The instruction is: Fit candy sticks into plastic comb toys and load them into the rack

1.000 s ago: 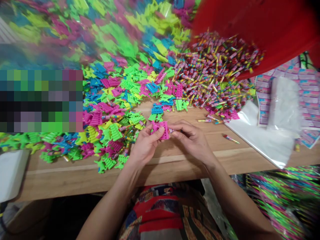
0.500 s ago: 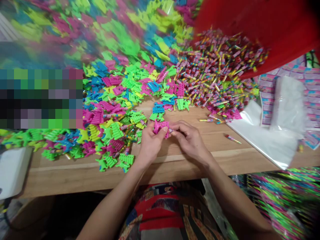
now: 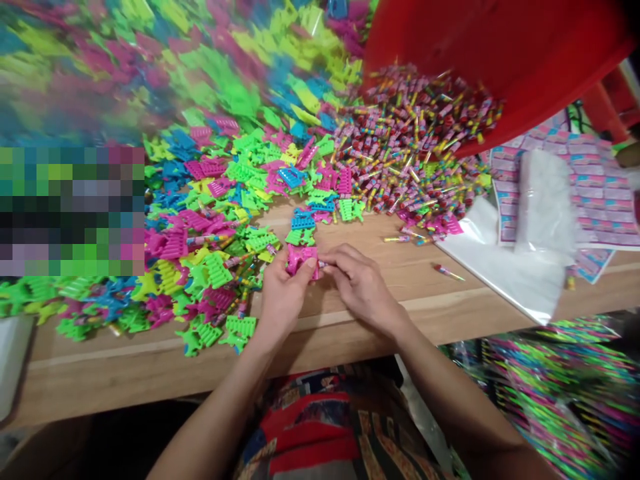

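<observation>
Over the wood-grained surface point(image 3: 415, 307), between both hands, is a bright pink moulded plastic piece point(image 3: 299, 254), glossy, irregular-edged, partly hidden by fingers. The left hand point(image 3: 283, 297) grips it, thumb on top; the right hand point(image 3: 364, 287) pinches a small tube point(image 3: 322, 264) at its right edge. Just beyond lie green slotted pieces point(image 3: 300, 237); farther right, heaped printed tubes point(image 3: 400, 150).

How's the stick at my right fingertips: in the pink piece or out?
At least partly out: the stick shows between the pink piece and your right hand. Whether its end is inside, I cannot tell.
</observation>
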The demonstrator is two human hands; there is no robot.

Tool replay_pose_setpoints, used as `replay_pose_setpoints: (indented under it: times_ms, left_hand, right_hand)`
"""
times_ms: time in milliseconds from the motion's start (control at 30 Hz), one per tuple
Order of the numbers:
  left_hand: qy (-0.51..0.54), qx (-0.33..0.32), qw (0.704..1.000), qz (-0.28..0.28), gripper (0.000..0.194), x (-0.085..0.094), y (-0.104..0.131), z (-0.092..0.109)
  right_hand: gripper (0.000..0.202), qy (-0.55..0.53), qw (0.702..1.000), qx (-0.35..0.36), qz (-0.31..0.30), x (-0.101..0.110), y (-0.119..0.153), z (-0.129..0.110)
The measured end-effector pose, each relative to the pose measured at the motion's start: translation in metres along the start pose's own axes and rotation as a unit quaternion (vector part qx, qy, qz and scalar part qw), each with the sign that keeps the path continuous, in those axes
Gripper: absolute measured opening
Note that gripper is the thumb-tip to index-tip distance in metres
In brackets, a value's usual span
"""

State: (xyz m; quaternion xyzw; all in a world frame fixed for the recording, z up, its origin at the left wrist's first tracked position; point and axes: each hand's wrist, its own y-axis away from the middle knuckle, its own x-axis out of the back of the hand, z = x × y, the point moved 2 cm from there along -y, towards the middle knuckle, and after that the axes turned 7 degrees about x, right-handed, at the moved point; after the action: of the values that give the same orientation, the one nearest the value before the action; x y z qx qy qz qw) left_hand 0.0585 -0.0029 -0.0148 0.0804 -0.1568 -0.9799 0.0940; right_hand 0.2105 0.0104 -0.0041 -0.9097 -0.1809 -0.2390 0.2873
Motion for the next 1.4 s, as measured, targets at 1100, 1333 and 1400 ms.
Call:
replay_pose_setpoints:
  times_ms: [1100,1333,1400]
  left_hand:
    - [0.0,0.052,0.995,-0.088,0.027,-0.001,0.021,0.018]
    - [-0.038,0.026,0.996,-0.07,0.024,0.002,0.021,0.019]
    - [-0.057,0.021,0.997,-0.057,0.023,0.001,0.021,0.019]
  right_hand:
    - [0.023,-0.237,0.953,-0.172,0.075,0.008,0.016,0.01]
    - [0.02,-0.123,0.986,-0.096,0.062,0.011,0.013,0.003]
    - [0.021,-0.076,0.994,-0.064,0.053,0.011,0.012,0.001]
